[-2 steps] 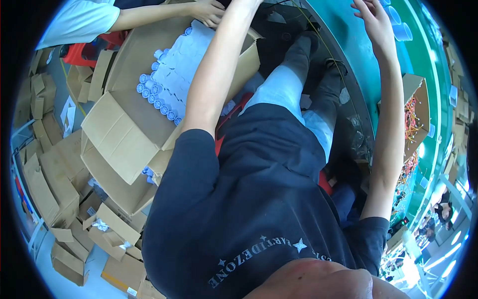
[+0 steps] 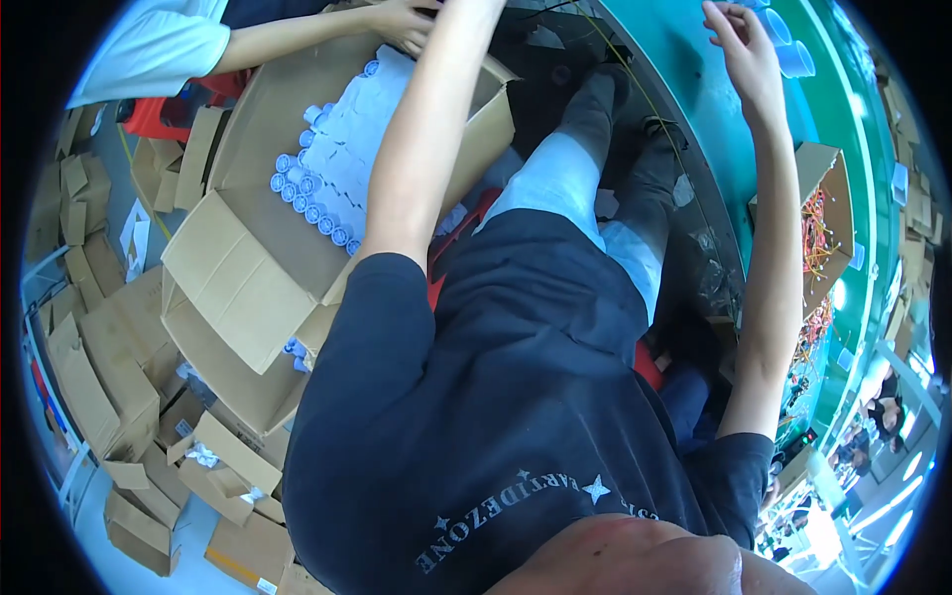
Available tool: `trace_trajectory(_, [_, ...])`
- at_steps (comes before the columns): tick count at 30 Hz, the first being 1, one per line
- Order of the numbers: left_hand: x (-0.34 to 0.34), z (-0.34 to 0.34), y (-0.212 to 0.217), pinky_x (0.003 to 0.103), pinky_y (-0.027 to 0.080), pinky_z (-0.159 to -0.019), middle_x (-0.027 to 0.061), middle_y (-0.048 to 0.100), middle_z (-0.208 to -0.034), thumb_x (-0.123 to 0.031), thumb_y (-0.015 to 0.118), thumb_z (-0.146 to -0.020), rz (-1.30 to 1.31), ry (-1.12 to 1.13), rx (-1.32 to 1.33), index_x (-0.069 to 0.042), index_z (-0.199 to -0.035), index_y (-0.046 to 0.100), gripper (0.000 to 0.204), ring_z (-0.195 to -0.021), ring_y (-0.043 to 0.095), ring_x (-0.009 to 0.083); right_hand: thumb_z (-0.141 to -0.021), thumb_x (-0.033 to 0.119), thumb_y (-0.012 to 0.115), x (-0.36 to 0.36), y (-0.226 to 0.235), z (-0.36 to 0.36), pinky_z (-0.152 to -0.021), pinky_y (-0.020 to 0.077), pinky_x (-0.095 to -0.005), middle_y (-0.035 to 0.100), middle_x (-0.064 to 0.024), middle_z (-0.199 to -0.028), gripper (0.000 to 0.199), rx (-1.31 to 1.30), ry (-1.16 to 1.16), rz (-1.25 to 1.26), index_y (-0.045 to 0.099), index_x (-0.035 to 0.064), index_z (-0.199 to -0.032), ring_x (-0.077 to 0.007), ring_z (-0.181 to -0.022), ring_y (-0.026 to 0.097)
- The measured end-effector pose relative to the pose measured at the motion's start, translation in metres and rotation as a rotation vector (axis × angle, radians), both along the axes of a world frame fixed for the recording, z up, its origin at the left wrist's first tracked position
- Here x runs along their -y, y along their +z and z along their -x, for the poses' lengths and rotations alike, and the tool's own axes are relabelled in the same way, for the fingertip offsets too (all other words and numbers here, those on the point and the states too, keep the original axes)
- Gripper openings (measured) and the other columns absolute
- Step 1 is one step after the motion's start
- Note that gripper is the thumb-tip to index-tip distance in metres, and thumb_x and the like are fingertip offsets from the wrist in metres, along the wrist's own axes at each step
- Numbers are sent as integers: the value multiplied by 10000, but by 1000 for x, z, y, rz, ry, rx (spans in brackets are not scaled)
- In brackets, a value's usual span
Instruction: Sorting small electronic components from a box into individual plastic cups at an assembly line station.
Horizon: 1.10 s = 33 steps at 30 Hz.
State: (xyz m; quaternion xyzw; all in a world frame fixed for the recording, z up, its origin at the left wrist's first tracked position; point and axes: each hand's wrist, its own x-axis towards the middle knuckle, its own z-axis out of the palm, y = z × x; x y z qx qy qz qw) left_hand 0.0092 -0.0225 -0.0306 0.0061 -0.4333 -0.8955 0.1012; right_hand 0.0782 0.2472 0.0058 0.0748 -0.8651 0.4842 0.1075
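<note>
My left forearm (image 2: 426, 139) reaches up across a big open carton, and its hand is cut off by the top edge. At upper right, my right hand (image 2: 749, 50) is over the green worktable (image 2: 674, 50), its fingers bent and apart with nothing visible between them. Light-blue plastic cups (image 2: 793, 58) stand right beside that hand. In the cardboard carton (image 2: 238, 283), several light-blue cylindrical parts (image 2: 312, 213) lie in rows, with pale-blue packed material next to them.
A co-worker's hand (image 2: 402, 22) is at the carton's far edge. A small box of red and orange wires (image 2: 815, 233) sits on the table by my right forearm. Cardboard boxes (image 2: 109, 337) pile up at left, near a red plastic object (image 2: 159, 117).
My left forearm has shifted slightly left. The co-worker's hand has also moved a little left. My right hand has barely moved.
</note>
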Motion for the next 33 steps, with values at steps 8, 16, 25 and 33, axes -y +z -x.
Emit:
trace_trajectory(8, [80, 77, 2, 261, 492, -465, 86, 644, -719, -138, 666, -793, 418, 332, 21, 3, -858, 622, 161, -575, 630, 171, -872, 274, 666, 42, -24, -44, -792, 489, -330, 638, -134, -1010, 302, -201, -66, -342, 632, 11, -1016, -234, -914, 619])
trace_trajectory(16, [93, 71, 20, 393, 542, -589, 141, 655, -747, -639, 510, -818, 1430, 160, 429, 64, -967, 636, 730, -732, 671, 257, -868, 269, 656, 46, -19, -58, -792, 487, -391, 584, -172, -985, 261, -449, -155, -645, 627, 28, -965, -334, -899, 590])
trace_trajectory(25, [75, -4, -31, 386, 524, -751, 163, 635, -856, -645, 466, -867, 587, 398, 351, 20, -1120, 546, 716, -764, 660, 297, -865, 240, 662, 48, -20, -57, -795, 474, -393, 589, -167, -976, 235, -422, -135, -643, 622, 23, -946, -336, -917, 584])
trace_trajectory(33, [-96, -68, -271, 379, 506, -620, 156, 663, -817, -250, 541, -902, 1049, -397, 256, -20, -1000, 615, 260, -673, 656, 216, -864, 161, 663, 29, -14, -62, -872, 439, -387, 576, -172, -1046, 200, -233, -200, -763, 592, 11, -975, -338, -996, 552])
